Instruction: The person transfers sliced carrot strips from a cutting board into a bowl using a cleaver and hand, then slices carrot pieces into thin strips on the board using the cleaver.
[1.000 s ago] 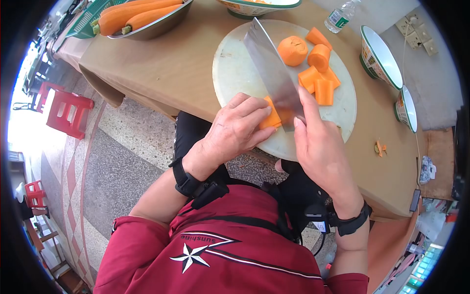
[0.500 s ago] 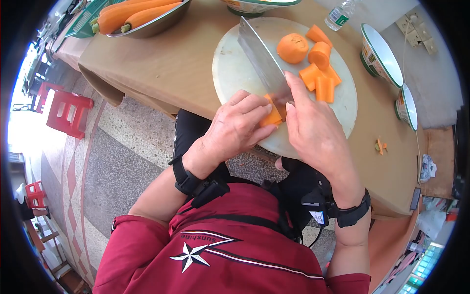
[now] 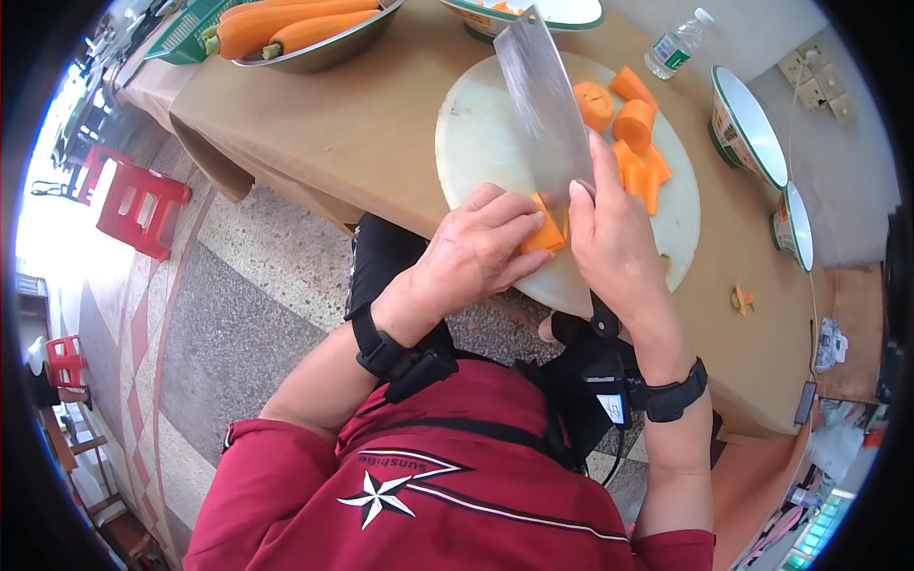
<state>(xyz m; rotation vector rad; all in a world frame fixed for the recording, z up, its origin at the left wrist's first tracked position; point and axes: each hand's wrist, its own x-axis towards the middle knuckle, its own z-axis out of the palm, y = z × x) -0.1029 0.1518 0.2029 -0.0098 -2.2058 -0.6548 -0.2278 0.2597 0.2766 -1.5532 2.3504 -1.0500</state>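
Observation:
My left hand (image 3: 481,249) has its fingers bent round an orange carrot piece (image 3: 545,231) near the front edge of a round white board (image 3: 481,124). My right hand (image 3: 619,233) grips a cleaver (image 3: 545,105) whose broad blade points away from me, just right of that piece. The dark end of its handle shows below my palm. Part of another thin orange piece shows beside the blade. Several cut chunks (image 3: 634,122) lie on the board's right side, and the blade's edge is close to a rounded chunk (image 3: 592,105).
Whole carrots (image 3: 314,30) fill a metal bowl (image 3: 314,59) beside a green basket (image 3: 186,36) at the back left. A patterned bowl (image 3: 571,13) stands behind the board. At the right are a bottle (image 3: 671,52), two bowls (image 3: 752,124) and orange scraps (image 3: 741,299).
The cleaver has lifted and turned, with more of its blade face showing and its handle end now visible. My left hand stays on the carrot piece. The whole view has shifted slightly.

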